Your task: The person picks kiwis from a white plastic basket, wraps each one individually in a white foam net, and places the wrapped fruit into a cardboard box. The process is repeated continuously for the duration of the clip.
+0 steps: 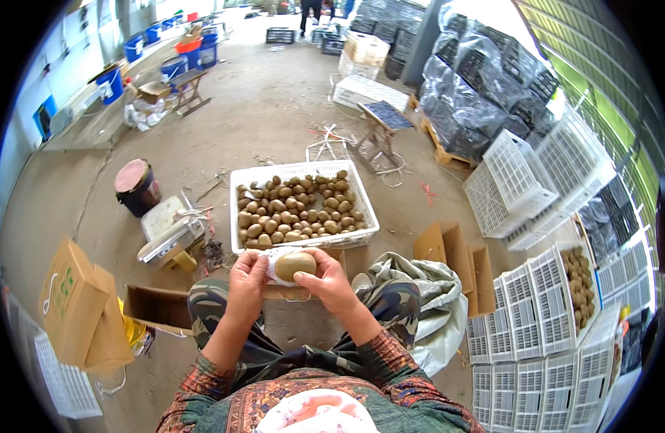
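Between my two hands, just above a cardboard box (287,293) at my knees, is a brown kiwifruit (295,266). My left hand (248,281) pinches a white foam net sleeve (271,264) that covers the fruit's left end. The fingers of my right hand (328,281) hold the bare right end of the kiwifruit, thumb on its near side. Beyond my hands a white plastic crate (305,169) stands on the floor with many loose kiwifruit (297,208) in it. What the cardboard box holds is hidden by my hands.
At the left are a weighing scale (173,230), a dark bucket (138,187) and cardboard boxes (75,303). A woven sack (438,314) and open cartons (454,260) lie right. Stacked white crates (527,314) stand farther right, a folding stool (384,130) ahead. A person (310,13) stands far off.
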Tool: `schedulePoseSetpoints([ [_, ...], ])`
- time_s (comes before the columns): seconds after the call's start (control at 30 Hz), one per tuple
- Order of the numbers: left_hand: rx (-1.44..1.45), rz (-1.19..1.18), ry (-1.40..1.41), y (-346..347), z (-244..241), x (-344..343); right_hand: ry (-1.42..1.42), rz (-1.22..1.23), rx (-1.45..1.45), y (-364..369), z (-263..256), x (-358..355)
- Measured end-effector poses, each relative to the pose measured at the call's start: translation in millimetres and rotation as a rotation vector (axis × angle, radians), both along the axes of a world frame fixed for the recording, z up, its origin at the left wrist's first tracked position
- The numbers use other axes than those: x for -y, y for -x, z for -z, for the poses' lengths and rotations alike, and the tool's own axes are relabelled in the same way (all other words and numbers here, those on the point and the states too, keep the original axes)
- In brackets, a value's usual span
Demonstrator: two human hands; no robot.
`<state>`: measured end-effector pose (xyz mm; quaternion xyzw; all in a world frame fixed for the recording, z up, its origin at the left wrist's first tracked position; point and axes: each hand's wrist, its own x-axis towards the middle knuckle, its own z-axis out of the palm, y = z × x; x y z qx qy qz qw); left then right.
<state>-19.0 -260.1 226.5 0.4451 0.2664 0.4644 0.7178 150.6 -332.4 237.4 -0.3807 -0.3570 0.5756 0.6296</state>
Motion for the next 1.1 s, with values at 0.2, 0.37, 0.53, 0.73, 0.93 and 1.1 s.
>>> schedulePoseSetpoints([
  [0.2, -0.427, -0.061, -0.406, -3.3, 12.8, 9.5, -0.205, 0.497, 1.102, 10.5, 1.4, -16.4],
  [0.37, -0.296, -0.136, -0.329, -5.1, 18.2, -12.0, -0.215, 0.364, 1.124, 5.2, 3.6, -24.3],
  [0.53, -0.080, 0.145, -0.052, -5.8, 46.0, -11.9, -0.085, 0.141, 0.406, 18.5, 28.9, -27.8],
  [0.73, -0.459, 0.101, -0.207, 5.4, 99.2, -21.8, 0.214, 0.268, 0.014, -21.1, 104.4, -49.7],
  [0.93, -0.339, -0.217, -0.067, 29.5, 52.8, -54.1, 0.670, 0.365, 0.216, -128.3, 207.2, -70.7],
  [1.1, -0.307, -0.337, -0.018, 37.6, 49.2, -61.1, 0.926, 0.286, 0.484, -112.3, 282.6, -79.9],
])
